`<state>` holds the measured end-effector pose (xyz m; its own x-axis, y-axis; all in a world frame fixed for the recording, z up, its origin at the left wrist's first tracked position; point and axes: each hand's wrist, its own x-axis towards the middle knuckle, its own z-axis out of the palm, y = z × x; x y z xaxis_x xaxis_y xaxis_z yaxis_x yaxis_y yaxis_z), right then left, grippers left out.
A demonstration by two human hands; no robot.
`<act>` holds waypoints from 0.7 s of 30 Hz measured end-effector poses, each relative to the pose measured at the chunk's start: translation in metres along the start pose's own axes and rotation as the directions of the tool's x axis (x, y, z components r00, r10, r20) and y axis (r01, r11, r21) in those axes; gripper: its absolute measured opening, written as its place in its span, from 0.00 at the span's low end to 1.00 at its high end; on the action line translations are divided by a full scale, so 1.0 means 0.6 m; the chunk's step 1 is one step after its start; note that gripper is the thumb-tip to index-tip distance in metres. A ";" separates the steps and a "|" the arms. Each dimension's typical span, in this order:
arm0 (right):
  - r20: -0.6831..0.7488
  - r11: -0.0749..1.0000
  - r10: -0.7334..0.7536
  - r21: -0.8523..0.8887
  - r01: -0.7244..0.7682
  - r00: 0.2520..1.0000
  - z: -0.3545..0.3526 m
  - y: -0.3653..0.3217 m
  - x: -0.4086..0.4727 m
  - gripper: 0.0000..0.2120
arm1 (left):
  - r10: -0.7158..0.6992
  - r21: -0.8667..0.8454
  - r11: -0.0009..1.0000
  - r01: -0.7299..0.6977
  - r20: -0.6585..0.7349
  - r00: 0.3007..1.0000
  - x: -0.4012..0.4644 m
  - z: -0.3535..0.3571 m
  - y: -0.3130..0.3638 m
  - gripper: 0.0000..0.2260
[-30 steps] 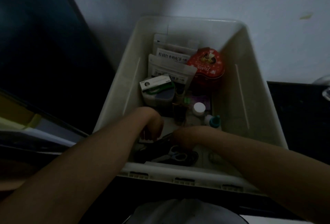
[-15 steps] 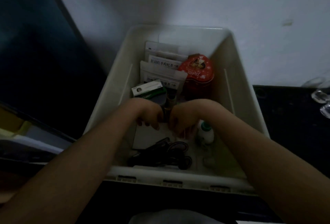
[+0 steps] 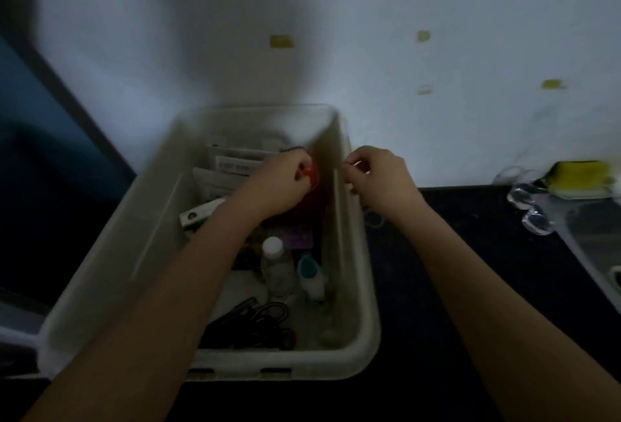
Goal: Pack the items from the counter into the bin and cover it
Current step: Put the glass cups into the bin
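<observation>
White plastic bin (image 3: pixel 359 287) on dark counter (image 3: pixel 470 270), lidless and part-filled: left hand (image 3: pixel 282 183) curled inside over red tin (image 3: pixel 311 174), apparently seating it; right hand (image 3: pixel 379 176) at right rim, pinching something small, unidentifiable.

Dim home kitchen, dark counter (image 3: pixel 470 287), sink (image 3: pixel 594 236) edge, yellow sponge (image 3: pixel 578 171), white wall (image 3: pixel 336 51)

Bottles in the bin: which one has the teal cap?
The shorter bottle nearer the bin's right wall; the taller clear bottle beside it has a white cap.
</observation>
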<state>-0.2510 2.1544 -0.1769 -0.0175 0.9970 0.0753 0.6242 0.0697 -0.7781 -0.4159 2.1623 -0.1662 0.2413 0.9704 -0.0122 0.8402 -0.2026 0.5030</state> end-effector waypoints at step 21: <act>-0.190 0.920 0.349 -0.118 -0.374 0.918 -0.420 0.440 -0.027 0.10 | 0.183 0.032 0.978 -0.205 0.324 0.928 0.222 0.354 0.461 0.08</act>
<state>0.1107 2.1481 -0.2265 0.3504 0.9328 -0.0839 0.6728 -0.3130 -0.6703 -0.0482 2.2076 -0.2121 0.5353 0.8209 -0.1990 0.7884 -0.4010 0.4665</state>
